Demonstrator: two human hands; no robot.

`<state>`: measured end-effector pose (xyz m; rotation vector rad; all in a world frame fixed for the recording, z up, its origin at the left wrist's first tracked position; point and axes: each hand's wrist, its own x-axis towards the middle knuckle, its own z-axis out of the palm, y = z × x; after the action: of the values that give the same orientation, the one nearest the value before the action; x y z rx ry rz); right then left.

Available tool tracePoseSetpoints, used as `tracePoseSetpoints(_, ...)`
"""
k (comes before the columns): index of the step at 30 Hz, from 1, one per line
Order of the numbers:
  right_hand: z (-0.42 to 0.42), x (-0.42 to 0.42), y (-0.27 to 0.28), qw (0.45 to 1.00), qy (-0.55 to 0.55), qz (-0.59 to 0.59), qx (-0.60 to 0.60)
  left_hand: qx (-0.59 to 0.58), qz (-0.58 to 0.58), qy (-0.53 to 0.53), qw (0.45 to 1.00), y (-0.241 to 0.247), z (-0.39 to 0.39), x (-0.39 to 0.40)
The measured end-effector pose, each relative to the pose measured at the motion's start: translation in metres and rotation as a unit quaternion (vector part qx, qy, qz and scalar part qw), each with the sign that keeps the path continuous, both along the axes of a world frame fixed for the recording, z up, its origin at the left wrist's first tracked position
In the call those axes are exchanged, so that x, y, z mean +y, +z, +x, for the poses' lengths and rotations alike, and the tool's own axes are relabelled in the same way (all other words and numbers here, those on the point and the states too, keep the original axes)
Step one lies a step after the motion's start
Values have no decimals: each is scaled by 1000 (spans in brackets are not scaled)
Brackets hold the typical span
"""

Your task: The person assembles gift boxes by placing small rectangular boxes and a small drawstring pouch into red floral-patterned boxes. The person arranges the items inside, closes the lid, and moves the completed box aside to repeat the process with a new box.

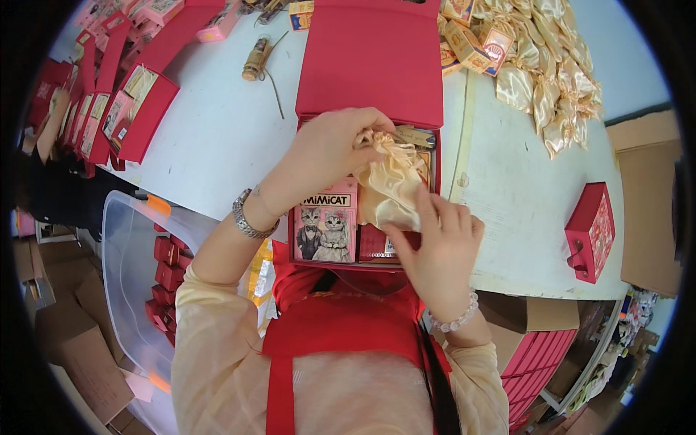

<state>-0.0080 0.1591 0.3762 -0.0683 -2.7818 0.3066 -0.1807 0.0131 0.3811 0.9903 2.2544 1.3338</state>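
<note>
A red gift box [370, 65] stands with its lid raised at the table's near edge. Over its right part is a gold satin drawstring pouch [389, 185]. My left hand [348, 136] grips the pouch near its gathered neck. My right hand [443, 234] has thumb and fingers on the pouch's lower end. In the box, a pink carton with two dressed cats [325, 228] lies at the left, a dark red packet [375, 249] at the lower right, and a tag with writing [416, 136] at the upper right. The pouch hides part of the contents.
Gold pouches [544, 81] and small printed cartons [470, 49] are heaped at the back right. A corked glass tube [254, 60] lies back left. Filled red boxes [141, 114] stand left, near another person's arm [51, 125]. A closed red box [591, 234] is at the right.
</note>
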Motion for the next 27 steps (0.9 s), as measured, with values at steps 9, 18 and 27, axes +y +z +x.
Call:
tracePoseSetpoints(9,-14,-27,-19,986,88,-139,-32,256,-146,93,951,-16,7,11)
tracePoseSetpoints(18,-31,-37,-23,996,68,-7,58,386,-198,59,899,-22,6,9)
tracePoseSetpoints(27,-21,-18,-20,995,88,-35,36,353,-36,214,910,-21,-36,-9)
